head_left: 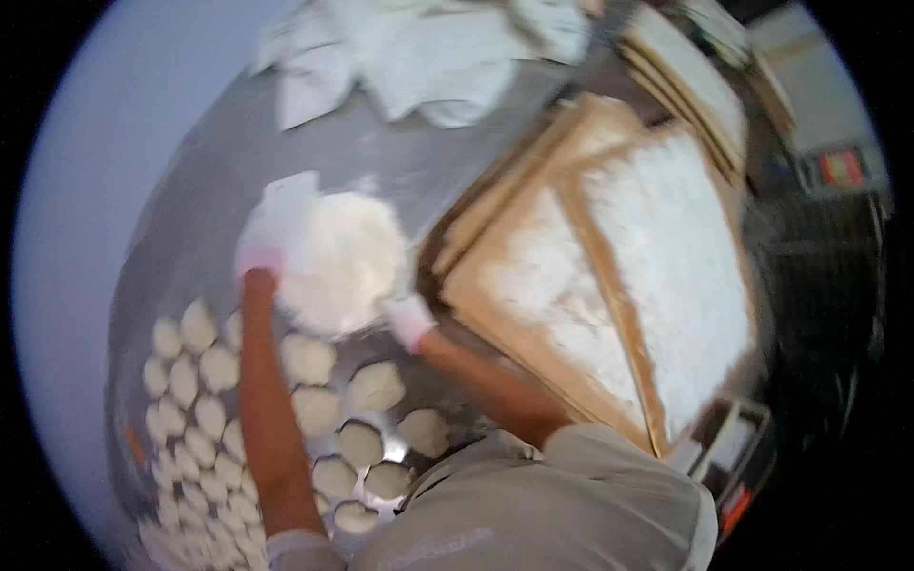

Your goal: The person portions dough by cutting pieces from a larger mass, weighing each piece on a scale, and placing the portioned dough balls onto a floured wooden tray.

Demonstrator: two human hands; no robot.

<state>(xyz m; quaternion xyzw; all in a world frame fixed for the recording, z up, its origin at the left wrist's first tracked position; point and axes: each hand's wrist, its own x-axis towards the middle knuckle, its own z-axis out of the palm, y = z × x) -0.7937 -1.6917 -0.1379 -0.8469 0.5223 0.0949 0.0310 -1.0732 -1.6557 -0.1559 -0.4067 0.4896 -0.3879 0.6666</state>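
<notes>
A round heap of white flour (347,262) lies on the grey table between my two hands. My left hand (257,249), in a white glove with a pink cuff, is at the heap's left side. Next to it, a pale flat sheet-like piece (291,198) stands along the flour's edge; blur hides whether the fingers grip it. At the heap's lower right is my right hand (409,320), gloved the same way. A thin pale strip (409,271) shows just above that hand, too smeared to name. The fingers of both hands are blurred.
Rounded dough pieces (314,411) cover the near table, with many smaller ones (211,416) at left. Stacked wooden boards (600,257) dusted with flour stand at right. White cloth (428,67) lies at the far edge. A crate (728,443) sits at lower right.
</notes>
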